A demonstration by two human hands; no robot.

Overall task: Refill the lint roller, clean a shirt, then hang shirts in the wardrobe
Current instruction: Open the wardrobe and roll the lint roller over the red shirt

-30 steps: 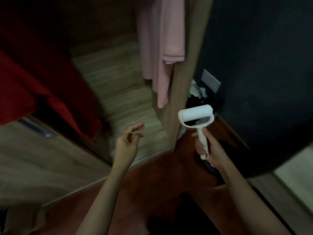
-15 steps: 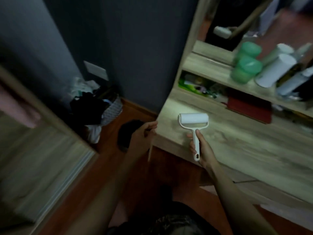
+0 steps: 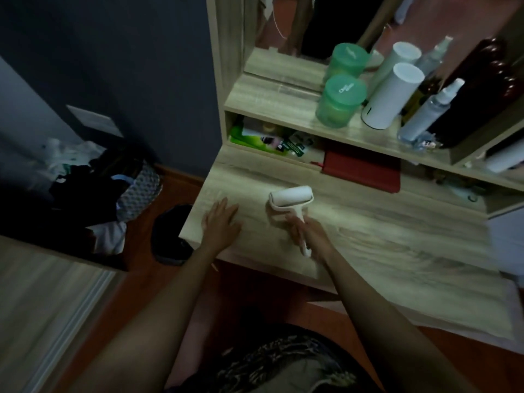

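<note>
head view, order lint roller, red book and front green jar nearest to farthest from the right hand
1. lint roller, gripped in the right hand.
2. red book, farther back, slightly right.
3. front green jar, higher up, farthest back.

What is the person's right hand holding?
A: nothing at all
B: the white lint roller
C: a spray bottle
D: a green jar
B: the right hand is curled round the handle of the white lint roller, with the roll end low over the wooden desk.
</note>
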